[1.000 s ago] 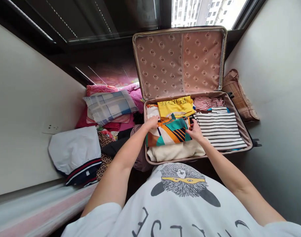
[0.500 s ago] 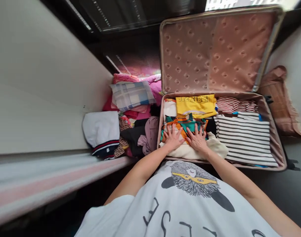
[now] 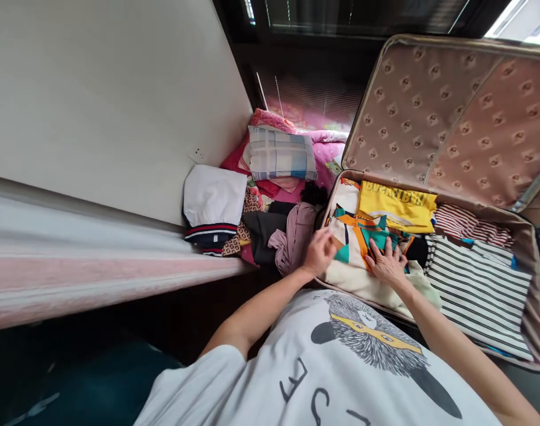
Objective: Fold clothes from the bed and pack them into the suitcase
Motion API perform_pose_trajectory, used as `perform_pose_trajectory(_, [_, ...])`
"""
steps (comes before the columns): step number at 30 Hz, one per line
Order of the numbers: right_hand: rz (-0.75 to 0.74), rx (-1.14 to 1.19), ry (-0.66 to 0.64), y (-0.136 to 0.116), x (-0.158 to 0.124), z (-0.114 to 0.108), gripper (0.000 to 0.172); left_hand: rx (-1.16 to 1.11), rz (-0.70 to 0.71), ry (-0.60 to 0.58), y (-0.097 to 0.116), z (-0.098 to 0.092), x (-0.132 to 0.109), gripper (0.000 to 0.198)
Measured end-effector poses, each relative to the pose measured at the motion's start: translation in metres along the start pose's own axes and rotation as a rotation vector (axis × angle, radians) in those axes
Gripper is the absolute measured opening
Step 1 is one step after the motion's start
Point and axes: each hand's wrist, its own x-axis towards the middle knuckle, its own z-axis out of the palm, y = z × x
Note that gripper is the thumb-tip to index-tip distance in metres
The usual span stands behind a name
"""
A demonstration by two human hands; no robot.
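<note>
An open suitcase (image 3: pixel 537 331) lies on the floor with its patterned lid (image 3: pixel 456 124) raised. Inside are folded clothes: a yellow shirt (image 3: pixel 398 204), a teal, orange and white patterned garment (image 3: pixel 353 234), a cream garment (image 3: pixel 367 284) and a black-and-white striped top (image 3: pixel 478 290). My right hand (image 3: pixel 387 263) lies flat with fingers spread on the patterned garment. My left hand (image 3: pixel 318 251) hovers at the suitcase's left edge, fingers curled and a little blurred; nothing shows in it.
Left of the suitcase lies a heap of clothes: a mauve garment (image 3: pixel 291 236), a dark one (image 3: pixel 265 234), a white item with navy-red trim (image 3: pixel 212 207), a plaid pillow (image 3: pixel 281 157) on pink bedding (image 3: pixel 327 160). A pale wall panel (image 3: pixel 119 100) runs along the left.
The camera has swung left. My left hand has lifted off the patterned garment and moved toward the suitcase's left edge. My right hand stays flat on the garment.
</note>
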Motion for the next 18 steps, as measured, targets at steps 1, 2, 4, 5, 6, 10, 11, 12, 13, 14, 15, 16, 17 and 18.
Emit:
perform_pose_trajectory(1, [0.002,-0.008,0.017,-0.002,-0.001,-0.005,0.063,-0.037,-0.083,0.123,-0.013,-0.017,-0.003,0.047])
perform_pose_trajectory(2, [0.0,-0.014,0.051,-0.005,-0.004,-0.01,0.063,-0.042,-0.206,0.225,-0.027,-0.032,-0.005,0.048])
perform_pose_trajectory(4, [-0.014,-0.009,0.145,-0.015,-0.009,-0.02,0.064,0.024,-0.489,0.317,-0.056,-0.054,-0.004,0.06])
perform_pose_trajectory(5, [-0.022,0.001,0.185,-0.021,-0.011,-0.025,0.066,0.076,-0.609,0.298,-0.069,-0.059,-0.001,0.069])
perform_pose_trajectory(6, [-0.029,0.013,0.21,-0.028,-0.013,-0.03,0.067,0.127,-0.695,0.243,-0.08,-0.06,0.003,0.08])
perform_pose_trajectory(10, [-0.059,0.049,0.188,-0.055,-0.018,-0.045,0.07,0.238,-0.798,0.084,-0.095,-0.035,0.028,0.101])
perform_pose_trajectory(11, [-0.063,0.052,0.178,-0.059,-0.018,-0.047,0.07,0.239,-0.811,0.102,-0.093,-0.026,0.035,0.097])
perform_pose_trajectory(12, [-0.066,0.054,0.171,-0.063,-0.019,-0.048,0.069,0.228,-0.82,0.127,-0.089,-0.018,0.041,0.089])
perform_pose_trajectory(13, [-0.067,0.056,0.166,-0.066,-0.02,-0.048,0.069,0.207,-0.824,0.149,-0.085,-0.011,0.046,0.079])
perform_pose_trajectory(14, [-0.069,0.055,0.163,-0.067,-0.021,-0.048,0.068,0.176,-0.823,0.158,-0.081,-0.005,0.051,0.069])
perform_pose_trajectory(15, [-0.072,0.053,0.16,-0.067,-0.023,-0.048,0.068,0.139,-0.812,0.155,-0.078,0.0,0.054,0.061])
perform_pose_trajectory(16, [-0.074,0.05,0.159,-0.066,-0.026,-0.047,0.067,0.093,-0.8,0.145,-0.075,0.002,0.057,0.054])
perform_pose_trajectory(17, [-0.075,0.047,0.159,-0.064,-0.028,-0.045,0.066,0.039,-0.782,0.122,-0.074,0.002,0.059,0.05])
perform_pose_trajectory(18, [-0.077,0.045,0.159,-0.061,-0.031,-0.043,0.065,-0.022,-0.76,0.092,-0.073,0.0,0.059,0.046])
